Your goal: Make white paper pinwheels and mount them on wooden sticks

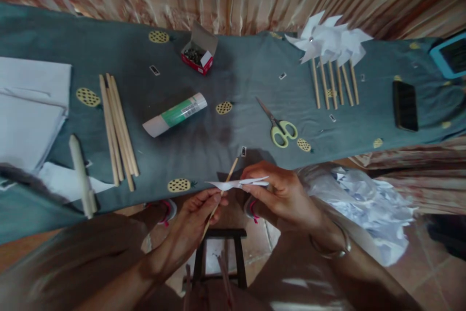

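Observation:
My left hand (206, 209) is closed around a thin wooden stick (232, 169), which slants up past its fingers. A folded white paper piece (227, 185) lies across the stick, seen nearly edge-on. My right hand (276, 186) pinches the right end of this paper between thumb and fingers. Both hands are just off the table's front edge. Where paper and stick meet, the detail is too small to make out. Beyond the hands on the cloth lie green-handled scissors (279, 129) and a white and green tube (176, 114).
Several paper pinwheels on sticks (331, 41) lie at the back right, near a black phone (405, 106). A red box of small metal pieces (198, 58) stands at the back. Bare sticks (118, 131), a cutter (80, 172) and white paper sheets (29, 126) are at left. A bag of paper scraps (367, 209) sits right.

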Demonstrator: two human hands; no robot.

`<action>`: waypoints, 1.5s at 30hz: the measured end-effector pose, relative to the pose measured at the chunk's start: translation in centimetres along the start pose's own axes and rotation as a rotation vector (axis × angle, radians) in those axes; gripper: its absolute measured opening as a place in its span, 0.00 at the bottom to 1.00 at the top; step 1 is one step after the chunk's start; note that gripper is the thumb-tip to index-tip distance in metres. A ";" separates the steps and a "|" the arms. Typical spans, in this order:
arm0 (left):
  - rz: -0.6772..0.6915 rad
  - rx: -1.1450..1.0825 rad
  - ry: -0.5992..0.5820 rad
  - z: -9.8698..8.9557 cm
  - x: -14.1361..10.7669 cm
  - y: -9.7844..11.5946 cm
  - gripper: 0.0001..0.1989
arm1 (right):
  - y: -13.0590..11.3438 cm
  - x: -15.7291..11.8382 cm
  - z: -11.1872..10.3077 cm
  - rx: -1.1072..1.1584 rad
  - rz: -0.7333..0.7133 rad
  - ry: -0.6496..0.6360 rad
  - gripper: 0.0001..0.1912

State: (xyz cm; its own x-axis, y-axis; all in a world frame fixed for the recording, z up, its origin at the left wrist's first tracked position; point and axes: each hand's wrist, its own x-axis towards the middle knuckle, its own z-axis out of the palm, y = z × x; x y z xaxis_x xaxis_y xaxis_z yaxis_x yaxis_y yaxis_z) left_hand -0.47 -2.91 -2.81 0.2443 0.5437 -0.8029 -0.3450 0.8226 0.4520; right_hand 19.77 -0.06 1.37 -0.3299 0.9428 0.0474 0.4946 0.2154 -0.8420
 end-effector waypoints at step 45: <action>-0.085 0.260 0.023 -0.8 0.8 0.1 0.14 | 0.7 -0.2 0.9 -0.184 -0.132 0.057 0.13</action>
State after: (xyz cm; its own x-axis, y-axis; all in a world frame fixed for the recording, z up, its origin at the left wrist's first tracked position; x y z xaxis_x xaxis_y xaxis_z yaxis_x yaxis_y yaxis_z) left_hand -1.06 -2.52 -3.71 0.2407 0.4694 -0.8495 -0.0793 0.8819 0.4648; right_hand 19.48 -0.33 0.25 -0.3584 0.9150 0.1851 0.5900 0.3757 -0.7147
